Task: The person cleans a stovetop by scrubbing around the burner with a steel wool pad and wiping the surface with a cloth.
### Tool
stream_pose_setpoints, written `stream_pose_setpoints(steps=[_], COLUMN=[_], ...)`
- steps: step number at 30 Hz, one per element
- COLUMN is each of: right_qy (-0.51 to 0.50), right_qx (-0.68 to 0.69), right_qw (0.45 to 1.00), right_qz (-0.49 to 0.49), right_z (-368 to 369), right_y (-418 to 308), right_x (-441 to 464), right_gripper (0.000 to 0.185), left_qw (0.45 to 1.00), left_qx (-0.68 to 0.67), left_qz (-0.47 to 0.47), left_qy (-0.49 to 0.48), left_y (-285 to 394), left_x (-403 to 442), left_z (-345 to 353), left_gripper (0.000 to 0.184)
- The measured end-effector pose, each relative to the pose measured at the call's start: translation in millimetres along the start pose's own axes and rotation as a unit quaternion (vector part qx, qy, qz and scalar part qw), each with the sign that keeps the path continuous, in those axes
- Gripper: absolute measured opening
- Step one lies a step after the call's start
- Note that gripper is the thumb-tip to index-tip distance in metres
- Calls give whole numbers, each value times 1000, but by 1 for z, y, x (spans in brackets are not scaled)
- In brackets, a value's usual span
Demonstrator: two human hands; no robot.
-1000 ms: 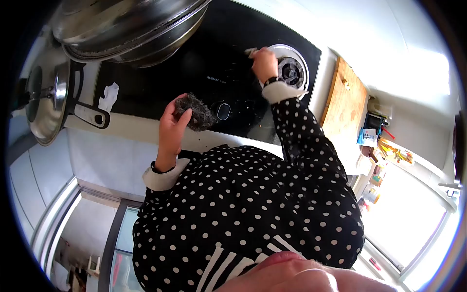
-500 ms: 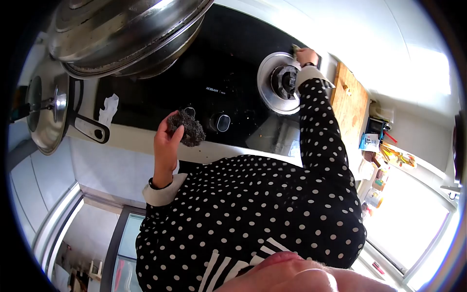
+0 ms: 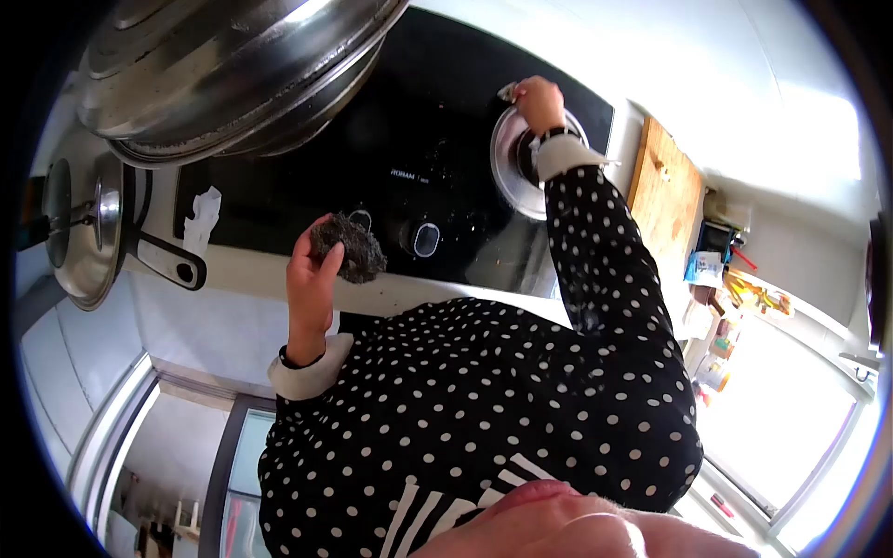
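We see the left hand [image 3: 307, 274] grasping a dark, wiry scouring pad [image 3: 352, 249], its thumb pressed on the near face; the pad sits over the near edge of the black cooktop [image 3: 428, 102], in front of the left knob [image 3: 359, 221] and partly hiding it. The right knob [image 3: 426, 239] is just beside. Farther off to the right, we find the right hand [image 3: 541, 104] with its fingers curled on a small pale scrap [image 3: 507, 91], mostly hidden, at the far side of the silver burner ring [image 3: 510, 177]. At the far left we have a big lidded pot [image 3: 233, 84], with a crumpled white paper [image 3: 201, 221] nearer us and a lidded pan [image 3: 88, 232] beyond the cooktop's left edge. A wooden board [image 3: 668, 172] stands to the right.
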State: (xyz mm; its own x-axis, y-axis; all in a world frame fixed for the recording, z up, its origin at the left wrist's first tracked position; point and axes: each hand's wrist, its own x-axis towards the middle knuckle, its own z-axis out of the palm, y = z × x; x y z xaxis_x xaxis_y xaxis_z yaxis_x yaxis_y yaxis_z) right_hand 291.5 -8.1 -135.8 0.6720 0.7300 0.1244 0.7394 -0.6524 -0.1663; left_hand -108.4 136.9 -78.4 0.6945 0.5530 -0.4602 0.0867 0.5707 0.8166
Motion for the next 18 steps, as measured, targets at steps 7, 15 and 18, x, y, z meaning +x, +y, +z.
stream_pose_setpoints(steps=[7, 15, 18], right_qy=[-146, -116, -138], right_qx=[-219, -134, -184], right_qw=[964, 975, 969], right_qz=[39, 137, 89], right_z=[-29, -25, 3], right_y=[3, 48, 3], right_x=[11, 13, 15], right_gripper=[17, 15, 10], left_qw=[999, 999, 999], left_qx=[-26, 25, -3], left_qz=[16, 6, -6], left_qy=[-27, -43, -41], left_y=[7, 8, 2], left_x=[4, 9, 12], left_z=[13, 22, 26], left_gripper=[39, 39, 40])
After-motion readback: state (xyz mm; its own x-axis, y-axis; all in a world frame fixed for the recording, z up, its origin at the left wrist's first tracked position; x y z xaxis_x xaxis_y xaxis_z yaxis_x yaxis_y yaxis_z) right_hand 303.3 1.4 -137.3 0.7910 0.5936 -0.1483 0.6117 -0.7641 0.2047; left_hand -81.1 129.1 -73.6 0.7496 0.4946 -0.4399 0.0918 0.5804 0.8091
